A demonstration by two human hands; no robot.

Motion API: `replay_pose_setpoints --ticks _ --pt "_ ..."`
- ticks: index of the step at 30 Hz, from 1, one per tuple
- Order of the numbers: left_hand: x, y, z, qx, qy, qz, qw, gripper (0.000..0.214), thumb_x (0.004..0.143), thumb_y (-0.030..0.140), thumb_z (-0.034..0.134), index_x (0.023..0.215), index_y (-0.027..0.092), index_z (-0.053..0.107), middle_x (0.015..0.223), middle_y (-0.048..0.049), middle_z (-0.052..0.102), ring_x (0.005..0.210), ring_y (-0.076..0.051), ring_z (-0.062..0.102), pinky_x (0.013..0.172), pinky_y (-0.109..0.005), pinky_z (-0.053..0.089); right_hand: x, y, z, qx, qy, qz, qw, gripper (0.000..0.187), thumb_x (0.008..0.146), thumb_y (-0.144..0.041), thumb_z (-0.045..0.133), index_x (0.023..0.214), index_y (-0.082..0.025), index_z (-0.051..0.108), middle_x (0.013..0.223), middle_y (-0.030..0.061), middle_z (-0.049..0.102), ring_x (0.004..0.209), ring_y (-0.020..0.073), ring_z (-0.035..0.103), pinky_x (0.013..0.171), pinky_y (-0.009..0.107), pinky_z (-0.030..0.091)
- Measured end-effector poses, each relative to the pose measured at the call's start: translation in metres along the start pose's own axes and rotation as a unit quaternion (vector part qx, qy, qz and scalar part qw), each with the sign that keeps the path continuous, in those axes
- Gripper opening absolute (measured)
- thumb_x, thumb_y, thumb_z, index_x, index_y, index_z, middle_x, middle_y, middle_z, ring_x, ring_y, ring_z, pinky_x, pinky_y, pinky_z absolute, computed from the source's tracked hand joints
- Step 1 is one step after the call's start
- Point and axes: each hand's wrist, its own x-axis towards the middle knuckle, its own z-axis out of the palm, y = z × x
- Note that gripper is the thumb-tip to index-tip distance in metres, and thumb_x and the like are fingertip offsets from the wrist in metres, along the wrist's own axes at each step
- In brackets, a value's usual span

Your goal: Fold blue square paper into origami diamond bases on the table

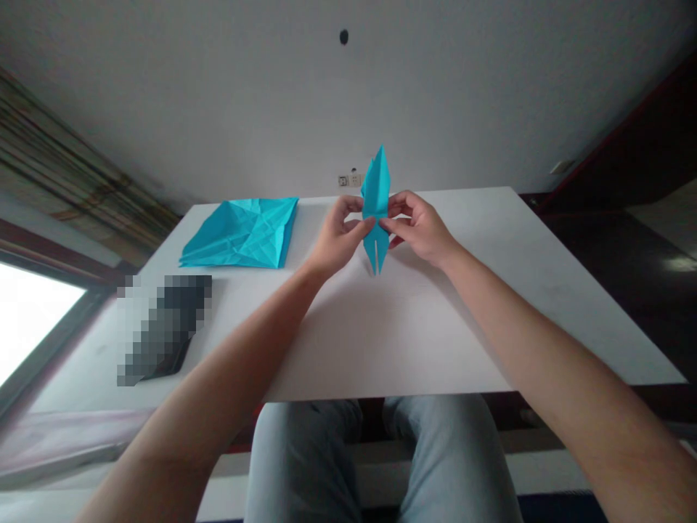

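Note:
A folded blue paper figure (377,185) is held upright above the white table (490,290), its point up and two narrow legs hanging down. My left hand (337,240) pinches its left side at the middle. My right hand (419,225) pinches its right side at the same height. Both hands have their fingers closed on the paper, a little above the table top.
A creased blue paper sheet (242,232) lies flat at the table's far left. A dark blurred object (163,327) rests near the left edge. A wall socket (349,179) sits behind the table. My knees (381,457) show below the front edge.

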Motion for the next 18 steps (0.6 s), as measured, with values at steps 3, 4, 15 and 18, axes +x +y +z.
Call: replay_pose_setpoints --ticks 3,4,15,18 --pt "0.001 0.004 -0.002 -0.001 -0.020 -0.010 1.000 0.041 0.095 0.045 0.099 0.117 0.026 0.070 0.121 -0.0051 0.080 0.094 -0.017 0.079 0.075 -0.025 0.066 0.002 0.002 -0.003 0.005 0.013 -0.009 1.000 0.062 0.084 -0.069 0.104 0.121 -0.033 0.071 0.109 0.0008 0.077 0.089 0.0207 0.075 0.058 0.029 0.065" --pt "0.001 0.005 -0.002 -0.010 -0.023 -0.014 1.000 0.039 0.096 0.045 0.098 0.118 0.026 0.071 0.117 -0.0040 0.080 0.091 -0.017 0.078 0.073 -0.025 0.066 0.002 0.002 -0.003 0.005 0.013 -0.012 1.000 0.061 0.085 -0.069 0.103 0.123 -0.033 0.072 0.109 0.0005 0.077 0.090 0.0206 0.075 0.059 0.028 0.066" --pt "-0.001 0.012 -0.002 -0.053 -0.035 -0.056 0.996 0.048 0.104 0.070 0.087 0.103 0.022 0.079 0.098 -0.0046 0.082 0.083 -0.016 0.079 0.078 -0.028 0.068 -0.003 -0.009 -0.001 0.009 0.014 -0.003 1.000 0.035 0.097 -0.058 0.090 0.102 -0.025 0.080 0.099 0.0033 0.077 0.086 0.0184 0.073 0.066 0.030 0.066" --pt "0.000 0.008 -0.003 -0.022 -0.040 -0.012 0.999 0.054 0.091 0.067 0.102 0.112 0.022 0.081 0.109 -0.0062 0.083 0.091 -0.018 0.081 0.083 -0.030 0.069 -0.003 -0.009 -0.002 -0.019 0.016 -0.034 0.999 0.045 0.089 -0.060 0.099 0.117 -0.030 0.081 0.110 0.0023 0.075 0.081 0.0173 0.069 0.061 0.030 0.064"
